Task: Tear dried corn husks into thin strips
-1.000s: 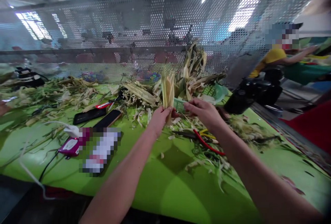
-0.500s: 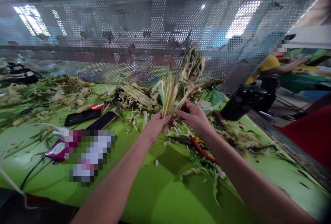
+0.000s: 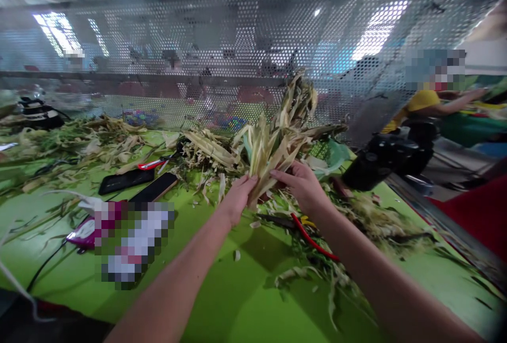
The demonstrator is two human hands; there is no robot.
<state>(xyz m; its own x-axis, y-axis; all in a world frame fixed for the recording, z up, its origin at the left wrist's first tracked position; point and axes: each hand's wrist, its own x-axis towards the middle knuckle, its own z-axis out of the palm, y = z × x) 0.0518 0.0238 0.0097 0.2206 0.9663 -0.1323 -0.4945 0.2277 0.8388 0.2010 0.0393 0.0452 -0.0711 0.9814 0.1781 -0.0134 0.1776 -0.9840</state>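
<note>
Both of my hands grip the base of a bundle of pale dry corn husks (image 3: 266, 149) held upright over the green table (image 3: 222, 290). My left hand (image 3: 236, 199) is closed round the stem end from the left. My right hand (image 3: 301, 186) pinches husk leaves on the right side, which fan outward. Under my hands lie husk scraps and red-handled pliers (image 3: 312, 238).
A perforated metal screen (image 3: 222, 53) stands behind the table, with a husk heap (image 3: 99, 142) along it. Two dark phones (image 3: 138, 182), red-handled scissors (image 3: 155, 163), a pink device with a cable (image 3: 85, 231) lie left. A black machine (image 3: 390, 155) and another person in yellow (image 3: 420, 101) are right.
The husk leaves have spread from a tight upright bundle into a fan. My right hand moved in from the right onto the outer leaves.
</note>
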